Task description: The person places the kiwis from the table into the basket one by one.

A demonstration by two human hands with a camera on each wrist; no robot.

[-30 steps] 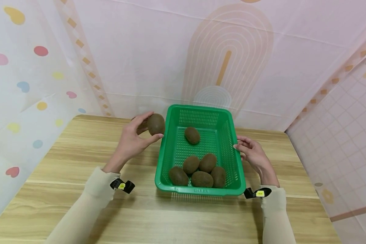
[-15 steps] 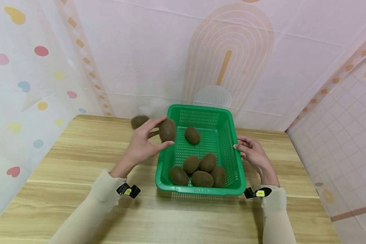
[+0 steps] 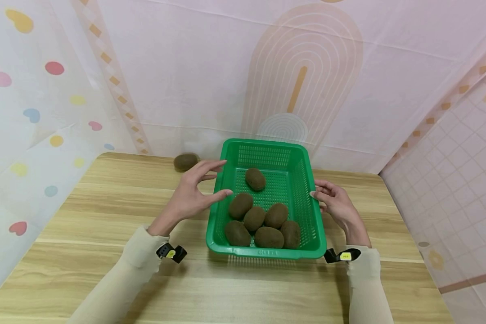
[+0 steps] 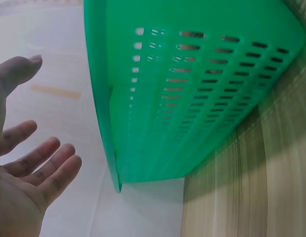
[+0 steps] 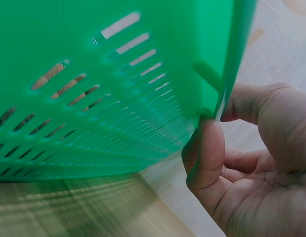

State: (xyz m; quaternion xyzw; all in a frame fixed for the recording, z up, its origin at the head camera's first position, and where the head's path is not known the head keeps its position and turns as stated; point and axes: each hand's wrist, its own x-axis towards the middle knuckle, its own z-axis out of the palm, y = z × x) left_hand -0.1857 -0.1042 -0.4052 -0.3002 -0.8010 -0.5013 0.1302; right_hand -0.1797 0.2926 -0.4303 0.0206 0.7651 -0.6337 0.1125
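Observation:
A green plastic basket (image 3: 266, 255) with slotted walls stands on the table. Several brown kiwis lie inside: a group at its near end, including one kiwi (image 3: 240, 206) by the left wall, and a single kiwi (image 3: 255, 179) farther back. Over the basket's left rim hovers my left hand (image 3: 192, 193), thumb and fingers spread apart with nothing between them. In the left wrist view that hand (image 4: 29, 173) is above the rim level. My right hand (image 3: 338, 204) pinches the right rim, thumb on top and fingers curled beneath, as the right wrist view of the hand (image 5: 251, 158) shows.
One more kiwi (image 3: 185, 162) lies on the wooden table (image 3: 105, 211) behind my left hand, near the back edge. A patterned cloth wall (image 3: 194, 90) rises right behind the table, with side walls at left and right.
My left hand carried a kiwi rightward over the basket's left rim and let it go; it now lies inside among the others. The right hand stays on the rim.

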